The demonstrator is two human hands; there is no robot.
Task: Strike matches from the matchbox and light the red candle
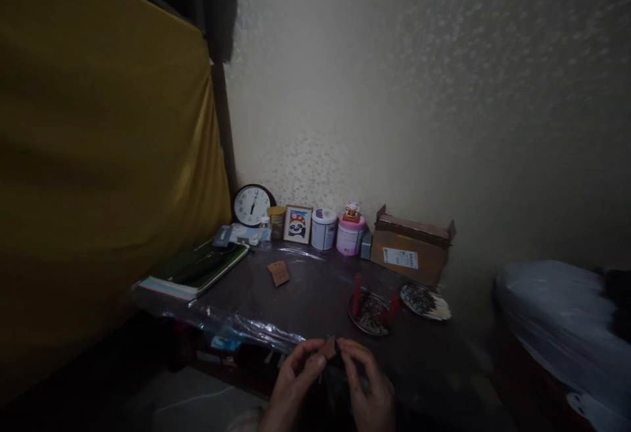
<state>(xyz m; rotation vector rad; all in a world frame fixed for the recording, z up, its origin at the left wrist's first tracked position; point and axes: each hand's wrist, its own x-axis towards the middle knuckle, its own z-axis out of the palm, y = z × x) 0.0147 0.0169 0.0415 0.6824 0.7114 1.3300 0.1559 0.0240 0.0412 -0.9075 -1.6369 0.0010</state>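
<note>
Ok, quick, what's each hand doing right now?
Left hand: closed, pinching a small brown piece.
Right hand: closed on the same piece; its grip is dim and hard to see.

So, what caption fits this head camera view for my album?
Left hand and right hand pinch a small brown piece above a plastic-covered table.

Left hand (294,379) and right hand (367,383) pinch a small brown piece (329,348) — material unclear (dim light).

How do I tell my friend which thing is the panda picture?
At the back of the dark table, against the wall, a row of things stands beside a round clock. The small wooden-framed panda picture stands between a short gold-topped jar and a white can, the only picture there.
</note>
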